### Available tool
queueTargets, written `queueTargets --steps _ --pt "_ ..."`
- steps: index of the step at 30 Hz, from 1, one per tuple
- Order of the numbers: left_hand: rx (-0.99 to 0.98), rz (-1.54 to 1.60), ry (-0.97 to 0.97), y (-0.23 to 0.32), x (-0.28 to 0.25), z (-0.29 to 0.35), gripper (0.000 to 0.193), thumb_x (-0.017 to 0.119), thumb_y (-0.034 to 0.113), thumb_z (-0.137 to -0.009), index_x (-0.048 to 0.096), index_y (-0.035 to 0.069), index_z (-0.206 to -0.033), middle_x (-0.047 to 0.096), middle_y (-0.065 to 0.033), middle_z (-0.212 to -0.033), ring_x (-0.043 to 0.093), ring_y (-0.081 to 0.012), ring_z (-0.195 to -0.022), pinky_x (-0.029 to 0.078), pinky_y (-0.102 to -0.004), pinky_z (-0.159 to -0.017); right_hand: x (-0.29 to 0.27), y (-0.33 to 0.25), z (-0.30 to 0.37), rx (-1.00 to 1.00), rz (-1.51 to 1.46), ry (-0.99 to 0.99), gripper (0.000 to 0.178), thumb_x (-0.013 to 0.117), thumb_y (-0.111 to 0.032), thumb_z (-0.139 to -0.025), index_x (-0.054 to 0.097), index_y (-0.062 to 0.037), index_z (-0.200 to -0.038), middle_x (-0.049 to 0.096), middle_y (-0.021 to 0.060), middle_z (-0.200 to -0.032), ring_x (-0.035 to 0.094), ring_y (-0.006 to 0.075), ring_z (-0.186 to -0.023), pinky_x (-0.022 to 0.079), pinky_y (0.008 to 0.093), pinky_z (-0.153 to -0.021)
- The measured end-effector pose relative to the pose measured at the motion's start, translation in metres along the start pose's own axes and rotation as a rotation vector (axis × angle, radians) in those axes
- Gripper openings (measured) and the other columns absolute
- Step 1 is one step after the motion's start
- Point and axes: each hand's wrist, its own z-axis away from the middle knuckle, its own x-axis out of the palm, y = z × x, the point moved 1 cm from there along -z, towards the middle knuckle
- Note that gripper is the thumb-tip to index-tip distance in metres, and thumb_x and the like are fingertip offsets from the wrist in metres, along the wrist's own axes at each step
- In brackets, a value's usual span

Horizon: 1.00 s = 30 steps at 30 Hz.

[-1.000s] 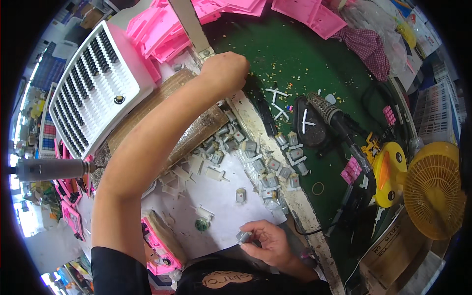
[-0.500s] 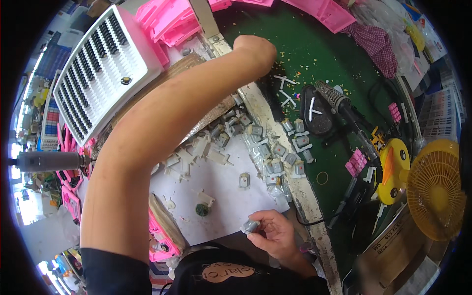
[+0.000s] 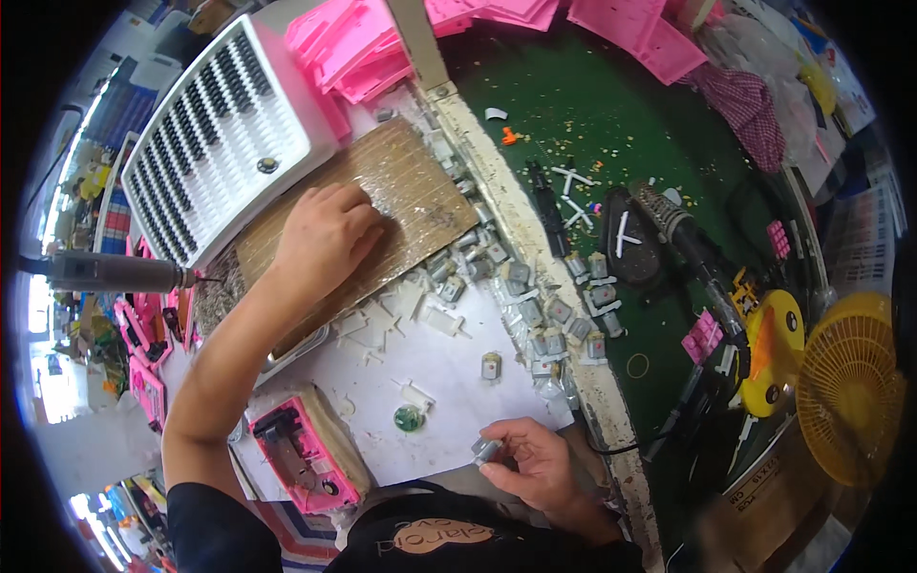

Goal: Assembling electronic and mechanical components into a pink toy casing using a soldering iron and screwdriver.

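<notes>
My right hand [image 3: 535,465] pinches a small grey motor [image 3: 485,449] between thumb and fingers, just above the front edge of the white paper. Over the brown cardboard pad [image 3: 420,186] is my left hand [image 3: 330,234], its fingers curled downward. Whatever those fingers may hold is hidden. A lone motor [image 3: 491,366] stands on the paper, with a small green round item [image 3: 409,417] and a white plastic bracket [image 3: 416,394] nearby. More white brackets [image 3: 441,320] and many grey motors [image 3: 559,310] lie beyond. Beside my left forearm rests an open pink plastic shell [image 3: 304,458].
A white panel with black rows [image 3: 205,143] slopes at the left, above a grey power screwdriver [image 3: 119,272]. Pink casings [image 3: 349,48] are stacked at the back. Across a worn ledge [image 3: 501,172], a green surface [image 3: 611,105] carries a coil-spring holder [image 3: 664,210] and a yellow fan [image 3: 850,368].
My left hand has come back from over the green surface to the cardboard pad, uncovering the pink shell. The right hand keeps hold of the motor. The whole view has shifted slightly.
</notes>
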Motion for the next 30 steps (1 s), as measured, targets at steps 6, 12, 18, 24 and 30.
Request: queueTargets --steps 6,12,18,24,30 --pt "-0.035 0.243 0.161 0.02 0.018 -0.083 0.011 0.074 0.008 -0.085 0.07 0.006 -0.095 0.067 -0.0102 -0.096 0.066 -0.0329 -0.095 0.054 -0.0433 -0.081 -0.005 0.007 -0.001 0.017 -0.011 0.021 0.041 0.071 0.004 -0.092 0.058 0.0033 -0.131 0.064 0.0056 -0.113 0.061 0.0089 -0.099 0.051 0.0255 -0.087" --pt "0.231 -0.032 -0.023 0.034 0.071 -0.195 0.012 0.066 0.012 -0.084 0.073 0.009 -0.093 0.069 -0.0098 -0.098 0.067 -0.0314 -0.1 0.056 -0.0444 -0.085 0.007 -0.004 0.002 -0.033 0.071 0.02 0.041 0.071 0.003 -0.092 0.059 0.0033 -0.131 0.065 0.006 -0.114 0.062 0.0084 -0.096 0.052 0.0248 -0.086" --pt "0.208 -0.174 -0.261 0.044 0.078 -0.214 0.016 0.062 0.011 -0.084 0.073 0.008 -0.094 0.072 -0.0124 -0.099 0.069 -0.0326 -0.102 0.055 -0.0461 -0.089 0.0 -0.01 0.009 -0.032 0.03 0.071 0.04 0.071 0.003 -0.092 0.059 0.0033 -0.13 0.066 0.0058 -0.11 0.063 0.009 -0.096 0.053 0.0259 -0.086" --pt "0.066 0.124 -0.115 0.021 0.073 -0.212 0.015 0.063 0.013 -0.085 0.073 0.01 -0.096 0.072 -0.012 -0.098 0.069 -0.0345 -0.098 0.055 -0.0455 -0.088 -0.002 -0.01 0.016 -0.054 0.054 0.064 0.04 0.071 0.005 -0.092 0.059 0.0033 -0.13 0.066 0.0063 -0.111 0.063 0.009 -0.095 0.054 0.0256 -0.086" --pt "0.192 0.163 -0.134 0.007 0.065 -0.208 0.01 0.067 0.009 -0.08 0.073 0.009 -0.088 0.07 -0.0118 -0.092 0.067 -0.0341 -0.095 0.055 -0.0449 -0.084 -0.004 -0.009 0.013 -0.049 0.053 0.068 0.039 0.071 0.004 -0.091 0.061 0.0023 -0.129 0.066 0.0056 -0.112 0.063 0.0084 -0.095 0.054 0.0252 -0.086"
